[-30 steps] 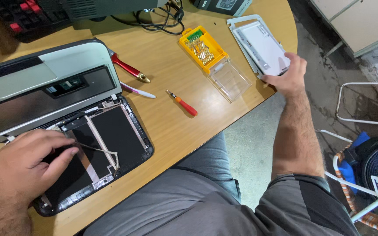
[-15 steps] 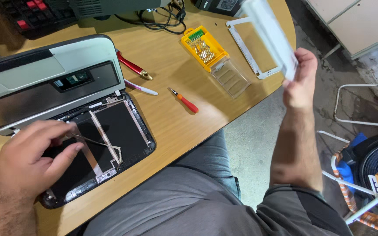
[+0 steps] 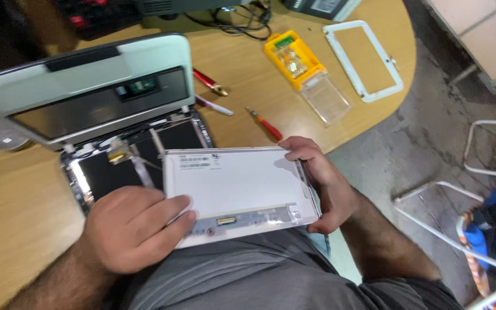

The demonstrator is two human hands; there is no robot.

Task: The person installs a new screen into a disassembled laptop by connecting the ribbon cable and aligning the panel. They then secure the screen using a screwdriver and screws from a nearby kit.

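Here, 2 hands (image 3: 139, 227) grip 1 screen panel (image 3: 239, 186).

A yellow box of little tools (image 3: 293, 60) lies open on the wooden surface (image 3: 24, 212). Beside it lie a white frame (image 3: 363, 60), a red screwdriver (image 3: 265, 124) and a pen (image 3: 214, 105).

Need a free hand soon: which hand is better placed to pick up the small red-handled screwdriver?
Probably the right hand: it grips the white flat display panel at the edge nearest the red-handled screwdriver. The left hand rests on the panel's opposite corner, farther away.
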